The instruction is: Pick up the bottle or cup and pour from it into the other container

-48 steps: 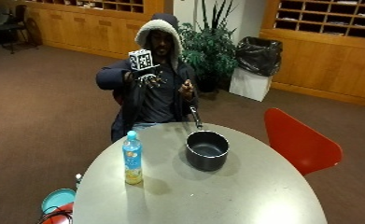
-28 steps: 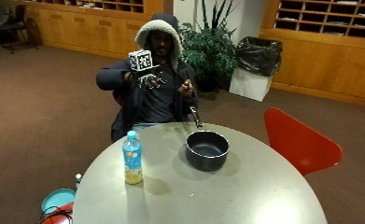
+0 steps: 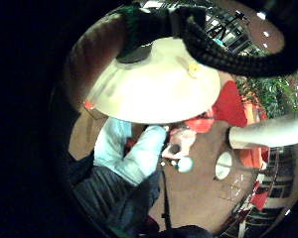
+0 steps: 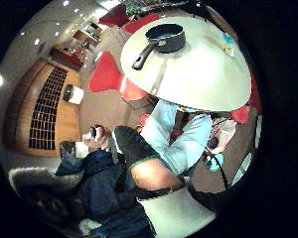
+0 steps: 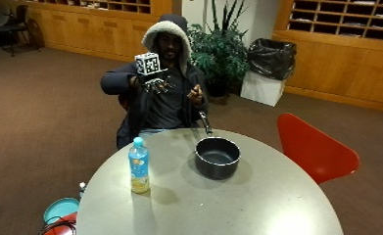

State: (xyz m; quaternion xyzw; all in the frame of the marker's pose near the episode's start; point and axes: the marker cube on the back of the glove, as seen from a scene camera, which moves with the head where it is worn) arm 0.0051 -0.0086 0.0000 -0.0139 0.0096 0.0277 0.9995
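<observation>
- Lower left corner of the outside view: a teal round object (image 5: 62, 210) sits on the brown carpet beside the table (image 5: 243, 210).
- Left of centre on the round pale table stands the bottle (image 5: 138, 165), upright, blue cap on, yellow liquid low inside, nothing touching it.
- Upper centre: the seated person holds the gloved right hand (image 5: 153, 83) raised at chest height, well above and behind the table, fingers hanging loosely spread and holding nothing.
- The bare left hand (image 5: 195, 94) hovers just beside it, also off the table.
- Centre: the dark pot (image 5: 217, 157) stands right of the bottle, apart from it, its long handle pointing toward the person.
- Right: a red chair (image 5: 311, 152) stands at the table's edge.
- Upper right: a potted plant (image 5: 220, 49) and a black-bagged bin (image 5: 268, 71) stand against the wooden wall.
</observation>
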